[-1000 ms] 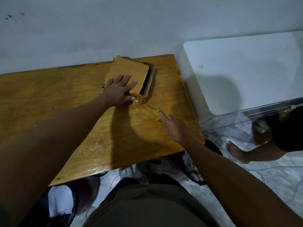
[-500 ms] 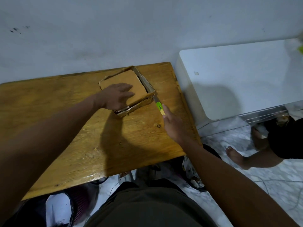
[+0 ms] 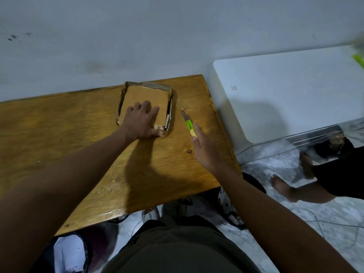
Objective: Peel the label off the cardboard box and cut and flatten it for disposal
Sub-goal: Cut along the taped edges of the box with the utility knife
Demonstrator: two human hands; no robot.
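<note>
A shallow brown cardboard box [image 3: 143, 93] lies flat near the back right of the wooden table [image 3: 59, 134], with low torn walls around its flat panel. My left hand [image 3: 140, 122] presses palm-down on that panel, fingers spread, thumb at the near right corner. My right hand [image 3: 204, 149] holds a green-handled utility knife [image 3: 188, 126] just right of the box. The blade points away from me toward the table's back, its tip a little apart from the box's right wall. A scrap of printed label shows beside my left thumb.
A white appliance top [image 3: 285, 85] stands right of the table against the grey wall. Another person's bare foot [image 3: 283, 187] and dark clothing are on the tiled floor at right. Bags and shoes lie under the table's front edge.
The box has been turned on the table and now lies squarer to me. My right hand with the knife has shifted from the box's near corner to its right side.
</note>
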